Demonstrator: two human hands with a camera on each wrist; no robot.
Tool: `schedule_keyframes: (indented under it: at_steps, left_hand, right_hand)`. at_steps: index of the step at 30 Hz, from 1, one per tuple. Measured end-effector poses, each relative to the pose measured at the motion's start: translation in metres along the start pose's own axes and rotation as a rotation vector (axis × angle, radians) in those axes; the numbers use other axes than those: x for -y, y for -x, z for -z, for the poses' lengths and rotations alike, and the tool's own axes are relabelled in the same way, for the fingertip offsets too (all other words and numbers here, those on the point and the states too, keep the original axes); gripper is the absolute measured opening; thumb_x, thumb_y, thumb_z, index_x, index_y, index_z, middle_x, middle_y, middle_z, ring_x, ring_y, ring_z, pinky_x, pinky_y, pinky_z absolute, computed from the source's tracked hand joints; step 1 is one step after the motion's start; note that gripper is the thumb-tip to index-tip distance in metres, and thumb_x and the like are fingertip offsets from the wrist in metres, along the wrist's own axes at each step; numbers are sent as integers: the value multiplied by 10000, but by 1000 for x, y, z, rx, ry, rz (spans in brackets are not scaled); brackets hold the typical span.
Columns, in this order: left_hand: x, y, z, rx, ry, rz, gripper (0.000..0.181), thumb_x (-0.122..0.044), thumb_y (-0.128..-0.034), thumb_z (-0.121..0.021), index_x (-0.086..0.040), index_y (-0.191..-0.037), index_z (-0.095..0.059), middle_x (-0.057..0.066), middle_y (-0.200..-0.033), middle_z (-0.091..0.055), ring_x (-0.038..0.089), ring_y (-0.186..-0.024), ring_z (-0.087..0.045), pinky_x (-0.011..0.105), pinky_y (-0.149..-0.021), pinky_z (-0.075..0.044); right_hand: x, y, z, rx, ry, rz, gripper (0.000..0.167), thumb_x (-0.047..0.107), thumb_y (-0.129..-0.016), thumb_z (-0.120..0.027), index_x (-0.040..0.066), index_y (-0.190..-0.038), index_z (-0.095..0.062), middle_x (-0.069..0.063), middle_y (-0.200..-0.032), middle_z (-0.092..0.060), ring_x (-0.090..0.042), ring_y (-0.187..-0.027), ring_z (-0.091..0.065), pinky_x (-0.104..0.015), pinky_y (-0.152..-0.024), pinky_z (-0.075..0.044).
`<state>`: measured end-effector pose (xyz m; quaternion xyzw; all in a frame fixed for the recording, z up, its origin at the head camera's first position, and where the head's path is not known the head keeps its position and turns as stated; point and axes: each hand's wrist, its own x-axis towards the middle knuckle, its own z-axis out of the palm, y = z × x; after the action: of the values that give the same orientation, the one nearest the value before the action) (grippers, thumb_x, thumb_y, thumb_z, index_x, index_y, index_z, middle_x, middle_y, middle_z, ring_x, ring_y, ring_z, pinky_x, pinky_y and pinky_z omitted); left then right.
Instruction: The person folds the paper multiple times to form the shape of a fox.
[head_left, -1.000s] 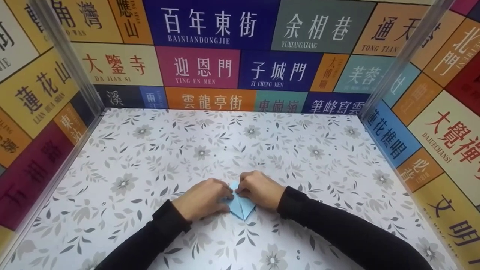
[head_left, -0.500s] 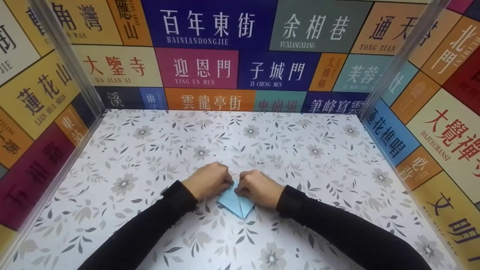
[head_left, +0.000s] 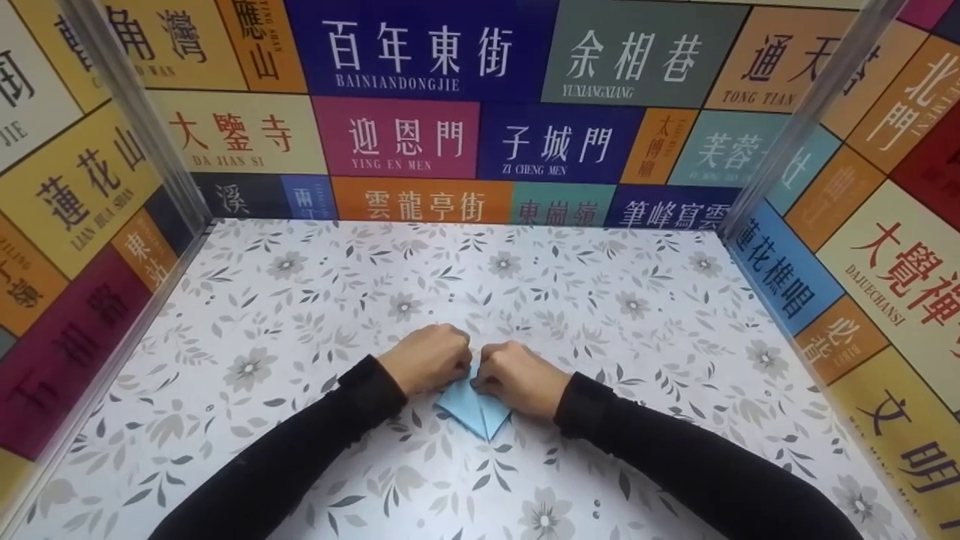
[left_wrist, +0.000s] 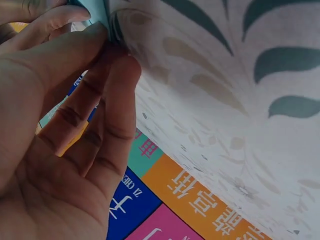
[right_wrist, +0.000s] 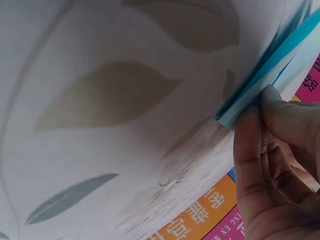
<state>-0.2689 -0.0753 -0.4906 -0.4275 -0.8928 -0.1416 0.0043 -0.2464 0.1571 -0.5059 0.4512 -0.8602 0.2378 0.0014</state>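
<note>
A small piece of folded light blue paper (head_left: 466, 411) lies on the table, a pointed corner toward the person and a seam running down from the top. My left hand (head_left: 433, 357) pinches its upper left edge between thumb and fingers, as the left wrist view shows with the paper (left_wrist: 96, 11) at the fingertips. On the upper right side, my right hand (head_left: 523, 377) pinches the paper too; in the right wrist view several layers of the folded paper (right_wrist: 270, 75) show at the thumb. The knuckles of both hands nearly meet and hide the paper's top.
The table (head_left: 360, 480) has a white covering with grey flowers and leaves. Upright panels with coloured street-name blocks stand behind it (head_left: 420, 52) and along both sides, joined by clear corner strips (head_left: 795, 112).
My left hand has moved up and inward along the paper from its lower left side to near the top, uncovering the left corner. My right hand stays almost still.
</note>
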Motion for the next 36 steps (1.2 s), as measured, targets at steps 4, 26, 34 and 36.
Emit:
schedule_keyframes:
  at_steps: [4,26,34,36]
  left_hand:
    - [4,1,4,11,15,7,51,-54,-952,-886,-95,-927,-901,64,-906,-833,286,-840,-794,407,-783,-670]
    - [2,13,9,43,35,-42,38,-58,-926,-919,-94,-935,-911,62,-887,-856,258,-792,-796,355,-750,-671]
    - [1,17,11,71,1,-24,40,-82,-940,-922,-121,-930,-918,45,-905,-863,248,-822,-805,373,-783,-680]
    - [0,19,12,74,-8,-18,57,-87,-932,-936,-139,-954,-927,28,-924,-879,244,-851,-825,372,-804,-690]
  right_hand:
    - [0,-1,0,6,2,-13,111,1,-979,-888,46,-1078,-910,-116,-1014,-844,-273,-973,-861,-291,-906,-710]
    - [1,2,0,5,15,-33,97,8,-991,-887,47,-1077,-912,-109,-988,-835,-272,-958,-861,-295,-902,-711]
    - [1,3,0,12,3,-43,99,15,-1000,-881,52,-1087,-908,-105,-1004,-835,-261,-952,-854,-274,-892,-706]
    - [0,3,0,12,3,-44,98,12,-1001,-879,50,-1087,-908,-103,-1004,-834,-257,-951,-853,-267,-888,-704]
